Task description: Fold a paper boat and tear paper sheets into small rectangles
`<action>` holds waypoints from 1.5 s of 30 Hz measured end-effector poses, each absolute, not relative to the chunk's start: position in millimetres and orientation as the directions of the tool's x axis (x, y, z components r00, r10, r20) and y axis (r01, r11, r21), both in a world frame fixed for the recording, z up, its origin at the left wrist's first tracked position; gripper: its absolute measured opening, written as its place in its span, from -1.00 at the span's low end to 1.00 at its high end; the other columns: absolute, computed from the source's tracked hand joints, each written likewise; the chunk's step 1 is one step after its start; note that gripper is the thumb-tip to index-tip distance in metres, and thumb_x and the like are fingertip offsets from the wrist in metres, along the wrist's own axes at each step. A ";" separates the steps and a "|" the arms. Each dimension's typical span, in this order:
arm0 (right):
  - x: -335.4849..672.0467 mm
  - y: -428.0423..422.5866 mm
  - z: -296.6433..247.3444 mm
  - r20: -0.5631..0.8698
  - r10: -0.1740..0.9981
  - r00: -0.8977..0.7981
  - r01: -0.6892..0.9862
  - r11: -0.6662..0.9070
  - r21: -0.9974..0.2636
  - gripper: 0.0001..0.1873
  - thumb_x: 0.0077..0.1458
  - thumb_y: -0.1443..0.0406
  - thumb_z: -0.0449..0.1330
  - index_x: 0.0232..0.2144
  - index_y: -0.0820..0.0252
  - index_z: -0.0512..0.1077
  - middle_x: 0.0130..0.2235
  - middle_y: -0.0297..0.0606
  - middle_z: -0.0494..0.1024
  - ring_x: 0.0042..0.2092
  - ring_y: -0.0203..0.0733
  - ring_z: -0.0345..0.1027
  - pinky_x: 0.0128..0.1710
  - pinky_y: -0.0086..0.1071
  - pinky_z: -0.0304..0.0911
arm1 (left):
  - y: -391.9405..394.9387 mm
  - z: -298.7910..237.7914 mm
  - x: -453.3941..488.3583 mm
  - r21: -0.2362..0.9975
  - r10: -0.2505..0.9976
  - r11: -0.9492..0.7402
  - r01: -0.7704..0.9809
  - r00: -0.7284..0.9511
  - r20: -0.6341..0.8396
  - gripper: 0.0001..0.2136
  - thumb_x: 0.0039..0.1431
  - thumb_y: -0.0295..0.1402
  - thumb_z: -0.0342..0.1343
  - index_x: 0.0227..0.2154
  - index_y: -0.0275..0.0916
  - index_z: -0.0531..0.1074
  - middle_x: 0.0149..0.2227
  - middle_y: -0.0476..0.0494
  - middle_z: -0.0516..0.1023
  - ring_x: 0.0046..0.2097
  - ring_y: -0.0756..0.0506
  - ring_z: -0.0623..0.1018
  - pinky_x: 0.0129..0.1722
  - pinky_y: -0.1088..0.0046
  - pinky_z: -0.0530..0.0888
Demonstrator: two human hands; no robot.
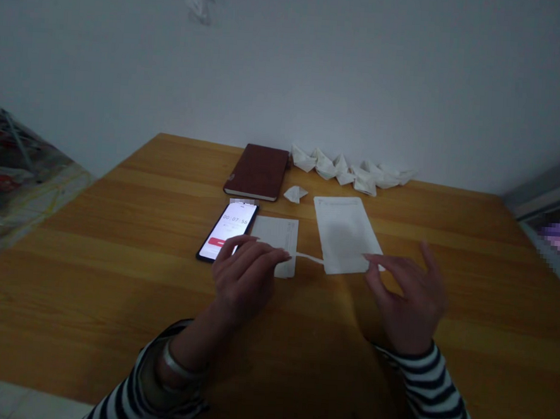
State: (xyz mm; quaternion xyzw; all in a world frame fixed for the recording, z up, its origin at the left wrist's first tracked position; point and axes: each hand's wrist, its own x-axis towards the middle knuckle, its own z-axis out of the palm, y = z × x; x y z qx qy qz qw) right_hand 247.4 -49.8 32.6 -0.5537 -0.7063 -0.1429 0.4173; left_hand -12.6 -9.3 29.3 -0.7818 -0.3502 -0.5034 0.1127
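Observation:
A thin white paper strip (309,257) runs between my hands above the table. My left hand (247,277) pinches its left end, partly covering a phone and a small printed sheet (285,235). Thumb and forefinger of my right hand (405,293) are pinched together at the strip's other side, the remaining fingers raised. Where the strip passes over the larger white sheet (342,229), it blends into the paper and is hard to follow. That sheet lies flat, its lower right corner beside my right fingertips.
The phone (216,231) shows a running timer. Behind it lies a dark red notebook (258,170). Several folded paper boats (342,169) line the back edge by the wall, and a small folded paper piece (295,193) sits nearer. All rest on the wooden table (141,226).

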 end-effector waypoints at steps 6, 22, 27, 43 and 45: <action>246.2 -50.5 32.9 0.774 0.631 0.042 0.888 0.332 -0.319 -0.80 0.08 0.42 0.26 -0.20 0.14 0.50 -0.19 -0.21 0.66 -0.17 -0.12 0.53 0.16 0.03 0.22 | -5.8 27.5 -11.9 0.199 0.439 -0.702 0.684 0.195 0.877 -0.85 0.07 -0.59 0.22 -0.35 -0.20 0.51 -0.47 0.00 0.57 -0.44 -0.01 0.52 -0.19 0.34 0.46; 229.6 -55.2 34.5 0.734 0.672 -0.097 0.841 0.449 -0.301 -0.88 0.08 0.42 0.26 -0.31 0.13 0.51 -0.30 -0.35 0.67 -0.24 -0.19 0.55 0.29 0.14 -0.10 | -16.4 27.2 -6.2 0.242 0.488 -0.750 0.615 0.268 0.831 -0.84 0.12 -0.60 0.15 -0.33 -0.21 0.50 -0.44 -0.01 0.58 -0.41 -0.01 0.54 -0.15 0.35 0.44; 259.0 -44.4 21.2 0.664 0.678 0.315 0.776 0.219 -0.592 -0.91 0.13 0.31 0.23 -0.32 0.16 0.54 -0.28 -0.23 0.65 -0.23 -0.14 0.52 0.18 0.04 0.16 | -0.7 36.1 -19.4 0.695 0.739 -0.460 0.553 -0.196 0.645 -0.96 0.10 -0.48 0.21 -0.42 -0.23 0.50 -0.44 -0.01 0.56 -0.38 -0.02 0.52 -0.31 0.47 0.42; 200.4 -51.4 -14.0 -0.108 0.977 0.185 -0.125 -0.086 -0.988 -0.69 0.16 0.05 0.19 -0.26 0.17 0.47 -0.36 -0.26 0.60 -0.42 -0.20 0.41 -0.46 -0.37 0.33 | -7.0 3.7 8.7 0.938 0.987 -0.163 0.306 0.054 0.153 -0.69 0.12 -0.34 0.18 -0.06 -0.22 0.36 -0.20 -0.16 0.49 -0.15 -0.13 0.50 -0.20 0.32 0.46; 196.0 -52.1 -11.0 -0.090 0.983 0.159 -0.156 -0.065 -0.986 -0.68 0.16 0.08 0.20 -0.14 0.15 0.46 -0.25 -0.24 0.61 -0.30 -0.17 0.46 -0.33 -0.34 0.38 | -13.5 6.5 12.8 0.830 0.950 -0.301 0.470 0.071 0.305 -0.75 0.12 -0.36 0.19 -0.13 -0.21 0.37 -0.08 -0.21 0.41 -0.03 -0.16 0.43 -0.08 0.25 0.41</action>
